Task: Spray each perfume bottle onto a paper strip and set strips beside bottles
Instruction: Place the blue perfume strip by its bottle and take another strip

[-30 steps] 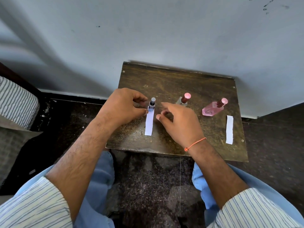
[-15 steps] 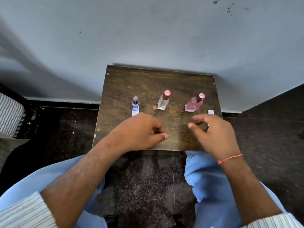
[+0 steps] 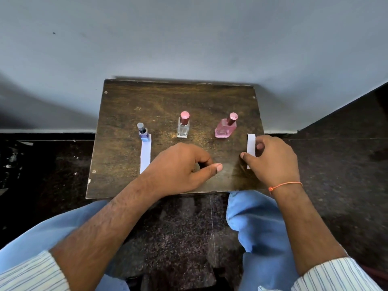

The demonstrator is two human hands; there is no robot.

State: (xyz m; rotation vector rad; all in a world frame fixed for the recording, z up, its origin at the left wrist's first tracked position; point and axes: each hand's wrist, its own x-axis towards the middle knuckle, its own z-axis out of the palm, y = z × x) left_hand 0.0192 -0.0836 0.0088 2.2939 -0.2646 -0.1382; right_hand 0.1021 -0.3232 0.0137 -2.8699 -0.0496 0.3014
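Only the head camera shows this moment, looking down on a small wooden table (image 3: 163, 101) set against a wall. Three bottles stand in a row across its middle: a blue bottle (image 3: 143, 132) at nine o'clock, a clear bottle (image 3: 183, 127) at the centre, a pink bottle (image 3: 226, 127) toward three o'clock. One paper strip (image 3: 145, 155) lies flat just in front of the blue bottle, its far end touching the base. A second strip (image 3: 251, 144) lies at the three o'clock edge, just beside the pink bottle.

Over that second strip sits the right hand (image 3: 273, 159), thumb and fingers curled round it in a pinch. The left hand (image 3: 178, 166) rests at six o'clock with fingers loosely curled, holding nothing.

Paper this thin is likely light and floppy, so a pinch near one end should lift it cleanly. The bottles look like glass: rigid, smooth, breakable, and best held round the body with a finger on the cap.
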